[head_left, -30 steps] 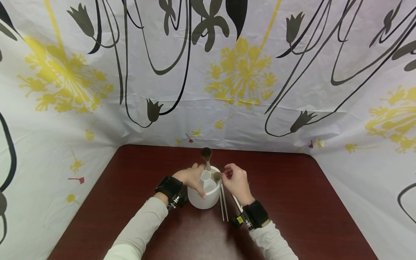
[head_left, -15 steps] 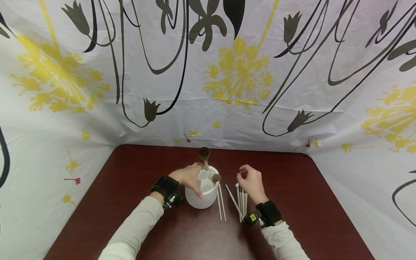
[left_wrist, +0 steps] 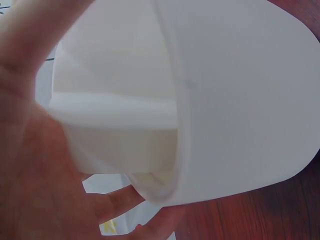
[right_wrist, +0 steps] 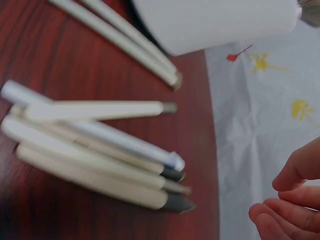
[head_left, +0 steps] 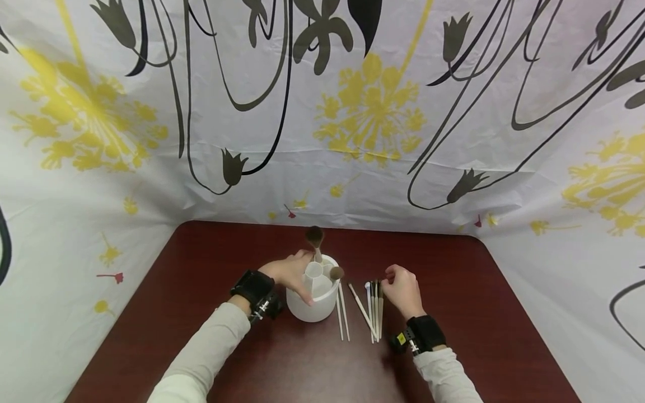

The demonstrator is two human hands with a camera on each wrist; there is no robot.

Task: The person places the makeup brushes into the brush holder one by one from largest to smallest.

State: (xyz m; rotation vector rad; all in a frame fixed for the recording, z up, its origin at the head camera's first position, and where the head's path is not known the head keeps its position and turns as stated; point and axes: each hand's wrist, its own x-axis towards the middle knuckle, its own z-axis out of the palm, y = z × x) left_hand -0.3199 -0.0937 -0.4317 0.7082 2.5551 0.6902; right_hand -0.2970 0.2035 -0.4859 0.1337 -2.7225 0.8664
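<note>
My left hand (head_left: 288, 273) grips the white round brush holder (head_left: 308, 311) across its top, thumb on the near side of the rim and fingers on the far side. The holder has inner compartments around a central tube. A large fluffy makeup brush (head_left: 314, 235) stands up at its back, and a rounder brush head (head_left: 336, 273) shows at its right. My right hand (head_left: 405, 291) hovers beside the far ends of several makeup brushes (head_left: 375, 313) lying in a loose bunch. In the right wrist view its fingers (right_wrist: 295, 212) are loosely bent with nothing between them.
Two thin pale brushes (head_left: 343, 313) lie side by side just right of the holder. One brush (head_left: 360, 307) lies slanted across the bunch's near end. The dark red table (head_left: 242, 358) ends at the back against a flower-patterned white cloth (head_left: 282, 129).
My right hand has moved away from the holder, rightward and then nearer to the bunch of brushes. My left hand keeps its grip on the holder.
</note>
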